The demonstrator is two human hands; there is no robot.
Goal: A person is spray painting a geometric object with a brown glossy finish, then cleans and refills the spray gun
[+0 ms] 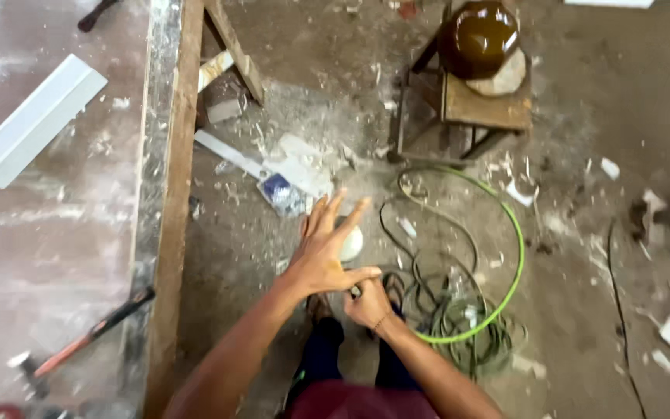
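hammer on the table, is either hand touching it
No: the hammer lies alone on the table at lower left, while the left hand and right hand meet over the floor, well apart from it.

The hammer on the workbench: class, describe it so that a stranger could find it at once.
Start at the long workbench on the left. Near its bottom edge lies the hammer, slanted, with an orange handle, black grip and dark head. Its only neighbour there is a pale flat white strip.

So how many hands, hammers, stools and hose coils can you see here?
Hands: 2, the left hand spread open and the right hand closed
Hammer: 1
Wooden stool: 1
Green hose coil: 1
Total: 5
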